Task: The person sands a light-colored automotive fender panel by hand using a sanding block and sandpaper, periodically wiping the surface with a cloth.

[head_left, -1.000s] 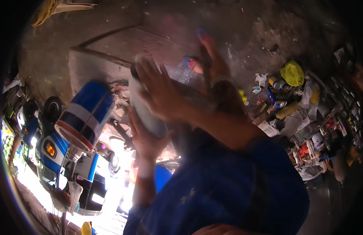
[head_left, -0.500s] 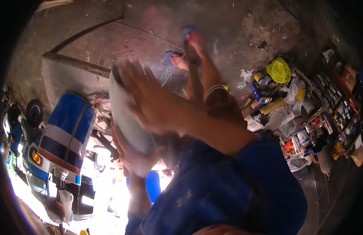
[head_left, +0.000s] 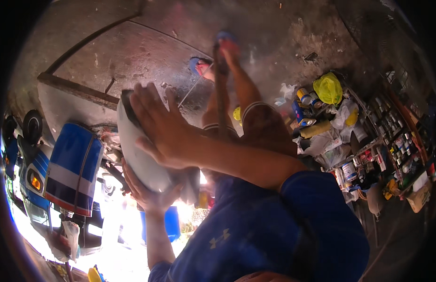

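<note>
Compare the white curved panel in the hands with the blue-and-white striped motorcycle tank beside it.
The white curved panel is plain and unmarked; the blue-and-white striped motorcycle tank carries white and red bands. The panel is held up between the left hand beneath and the right hand flat on top; the tank sits untouched on its bike. Both are smooth, rounded body parts.

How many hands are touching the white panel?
2. The right hand presses flat on top of the white panel, and the left hand holds it up from underneath. Nobody else's hands show.
</note>
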